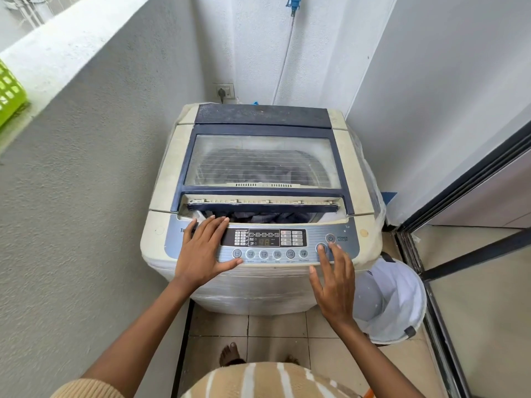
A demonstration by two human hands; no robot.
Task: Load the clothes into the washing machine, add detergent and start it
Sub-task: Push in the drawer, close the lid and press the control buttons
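Clothes inside the washer, dark fabric showing in the gap between lid and panel, and dimly through the lid's glass. Lid nearly down, gap left along its front edge. Washer set in a corner, clear film around its sides.

Left hand flat on the panel's left end, fingers straight, tips at the rim of the opening, thumb spread along the lower edge, gripping nothing. Right hand likewise spread and holding nothing, index tip on the round button just below the power button.

Display lit with 2 digits, too small to read surely. Row of 6 keys beneath it.

White hamper on the floor just right of the washer. Green basket on the ledge at far left. Socket on the wall behind, plug in it. Blue tap above, hose leading down behind the washer.
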